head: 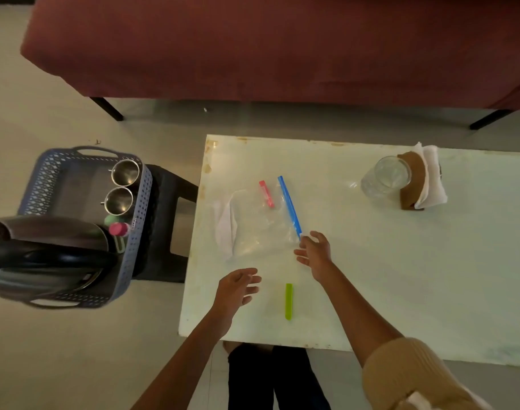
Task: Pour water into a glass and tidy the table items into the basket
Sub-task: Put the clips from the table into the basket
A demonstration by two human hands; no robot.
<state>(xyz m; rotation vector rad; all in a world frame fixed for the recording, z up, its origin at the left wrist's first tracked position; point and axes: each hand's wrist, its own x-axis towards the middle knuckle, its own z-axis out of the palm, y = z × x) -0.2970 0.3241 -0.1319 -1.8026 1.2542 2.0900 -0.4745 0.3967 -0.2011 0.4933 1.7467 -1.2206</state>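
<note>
On white table [371,276]: clear bag [261,220], red clip [266,193], green clip [288,301], glass [384,180], napkin holder [415,179].

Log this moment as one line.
left hand: open, empty | right hand: open, at bag | glass: on table | kettle: in basket

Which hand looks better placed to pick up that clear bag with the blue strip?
Probably the right hand: its open fingertips are almost at the end of the blue strip on the bag. The left hand hovers open nearer the table's front edge.
</note>
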